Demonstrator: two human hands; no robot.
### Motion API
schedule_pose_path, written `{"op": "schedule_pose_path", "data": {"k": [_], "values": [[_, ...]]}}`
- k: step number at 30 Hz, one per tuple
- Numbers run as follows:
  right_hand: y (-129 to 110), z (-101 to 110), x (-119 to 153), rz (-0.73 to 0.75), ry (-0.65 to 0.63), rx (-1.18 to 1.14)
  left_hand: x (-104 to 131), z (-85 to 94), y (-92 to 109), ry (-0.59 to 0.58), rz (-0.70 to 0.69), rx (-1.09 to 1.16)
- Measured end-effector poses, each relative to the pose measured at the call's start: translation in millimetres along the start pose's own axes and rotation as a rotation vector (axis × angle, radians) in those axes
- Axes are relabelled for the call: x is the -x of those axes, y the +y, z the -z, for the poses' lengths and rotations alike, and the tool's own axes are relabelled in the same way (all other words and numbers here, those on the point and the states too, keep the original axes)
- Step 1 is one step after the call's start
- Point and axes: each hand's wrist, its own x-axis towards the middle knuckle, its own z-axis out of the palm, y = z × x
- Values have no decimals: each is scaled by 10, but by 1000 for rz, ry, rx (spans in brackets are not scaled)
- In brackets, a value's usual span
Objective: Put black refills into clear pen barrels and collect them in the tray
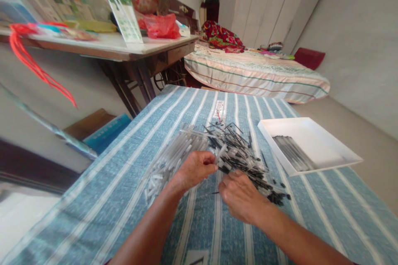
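My left hand [197,167] is closed in a pinch at the near side of the pile, with a clear pen barrel [221,152] slanting up from its fingertips. Close beside it, my right hand [238,194] has its fingers curled in, back upward. A thin dark tip, like a pen refill [215,193], pokes out on its left; the rest is hidden by the hand. Left of centre lie many clear barrels [171,157]. To the right, black and clear pen parts [239,149] are heaped together, with small black caps or plugs [276,198] at the near end.
A white shallow box [326,143] on the right holds a row of assembled-looking pens [292,153]. Blue striped cloth [124,198] covers the table. Behind stand a cluttered desk [155,47] with a red bag [161,25] and a bed [255,70].
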Motion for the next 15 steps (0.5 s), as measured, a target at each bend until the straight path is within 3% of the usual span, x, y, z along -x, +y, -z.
{"op": "schedule_pose_path", "data": {"k": [5, 10, 15], "values": [[216, 213, 260, -1, 178, -42, -5, 17, -3, 2, -43, -79], [607, 480, 397, -89, 443, 133, 0, 10, 1, -49, -72, -135], [817, 598, 436, -89, 443, 287, 6, 4, 32, -60, -101, -176]]}}
